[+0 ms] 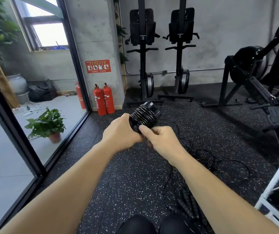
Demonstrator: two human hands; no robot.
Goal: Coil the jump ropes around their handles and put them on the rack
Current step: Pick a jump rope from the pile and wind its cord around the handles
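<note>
Above the black rubber gym floor flecked with white (127, 174), in front of the person's chest, both bare hands meet on a black jump rope (143, 116) wound in tight glossy turns around its paired black handles, whose blunt ends point up and away towards the wall. The left hand (120, 132) grasps the near end of the bundle, its fingers wrapped round it from the left. The right hand (162, 141) has its fingers curled, with thumb and forefinger pinching the cord at the lowest turn of the coil, just beside the left hand's knuckles. On the floor to the right lies a tangle of thin black loose ropes (202, 159), and nearer the person's dark-clad knees (135, 223) lies a second rope with ribbed black handles (187, 206). A white metal rack (277, 179) stands at the right edge, well apart from the hands; dark bundles sit on it, too blurred to make out. Two red fire extinguishers (103, 101) stand against a concrete pillar, a leafy green potted plant (47, 123) sits behind a glass partition, and two black rowing machines stored upright (143, 53) stand against the far wall.
</note>
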